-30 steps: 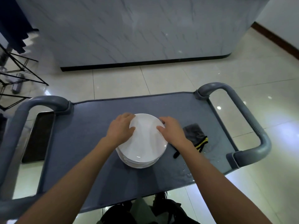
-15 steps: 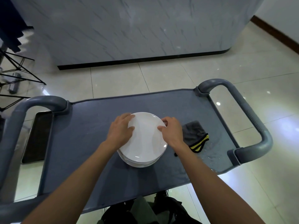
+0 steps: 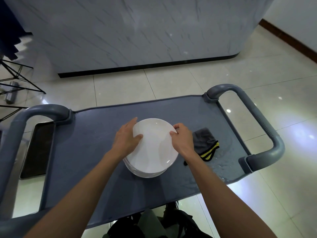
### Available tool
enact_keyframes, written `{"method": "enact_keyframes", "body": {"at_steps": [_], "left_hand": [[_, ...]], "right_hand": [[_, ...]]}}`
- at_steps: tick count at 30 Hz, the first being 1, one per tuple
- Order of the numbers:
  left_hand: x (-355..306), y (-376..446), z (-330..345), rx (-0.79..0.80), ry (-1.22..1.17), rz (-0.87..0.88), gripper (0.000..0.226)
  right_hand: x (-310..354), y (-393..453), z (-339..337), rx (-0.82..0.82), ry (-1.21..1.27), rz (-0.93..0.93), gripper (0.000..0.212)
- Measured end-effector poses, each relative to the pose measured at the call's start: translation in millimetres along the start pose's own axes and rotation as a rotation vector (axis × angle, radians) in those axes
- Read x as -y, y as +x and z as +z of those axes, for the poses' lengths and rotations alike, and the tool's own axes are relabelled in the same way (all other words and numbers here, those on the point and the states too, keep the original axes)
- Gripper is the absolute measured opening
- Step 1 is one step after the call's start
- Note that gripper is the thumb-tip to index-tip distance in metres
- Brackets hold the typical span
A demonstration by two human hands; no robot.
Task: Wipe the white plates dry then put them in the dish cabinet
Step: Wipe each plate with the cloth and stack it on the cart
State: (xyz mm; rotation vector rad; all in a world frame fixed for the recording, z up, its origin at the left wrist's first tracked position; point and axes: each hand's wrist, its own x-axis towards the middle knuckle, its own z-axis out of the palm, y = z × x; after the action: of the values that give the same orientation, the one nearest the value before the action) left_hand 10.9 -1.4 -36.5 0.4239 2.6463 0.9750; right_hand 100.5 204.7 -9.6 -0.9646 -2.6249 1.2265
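Note:
A stack of white plates (image 3: 145,172) stands in the middle of a grey cart top (image 3: 89,148). The top white plate (image 3: 154,146) is tilted, its far edge raised off the stack. My left hand (image 3: 127,140) holds its left rim, thumb on the plate's face. My right hand (image 3: 182,138) pinches its right rim, fingers curled over the edge. A grey cloth with yellow and black trim (image 3: 205,143) lies on the cart just right of my right hand.
The cart has grey handles at the left (image 3: 20,127) and right (image 3: 264,121). Water drops wet the cart top near the cloth. A marble-fronted counter (image 3: 137,31) stands beyond on the tiled floor. Black metal legs (image 3: 15,79) stand at far left.
The far edge of the top plate has risen off the stack between both hands. My right fingers have curled further over the rim.

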Motion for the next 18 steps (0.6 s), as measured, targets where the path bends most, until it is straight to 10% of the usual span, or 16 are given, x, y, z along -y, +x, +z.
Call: {"method": "enact_keyframes", "body": {"at_steps": [13,18], "left_hand": [[-43.0,5.0,-18.2,-0.103,-0.136,0.099,0.021],[-82.3,11.5,-19.7,0.096,-0.429,-0.082,0.009]], "right_hand": [[-10.7,18.1,-48.4,-0.03,0.179,0.033,0.009],[-16.1,35.1,-78.6,-0.023,0.294,-0.001,0.008]]}}
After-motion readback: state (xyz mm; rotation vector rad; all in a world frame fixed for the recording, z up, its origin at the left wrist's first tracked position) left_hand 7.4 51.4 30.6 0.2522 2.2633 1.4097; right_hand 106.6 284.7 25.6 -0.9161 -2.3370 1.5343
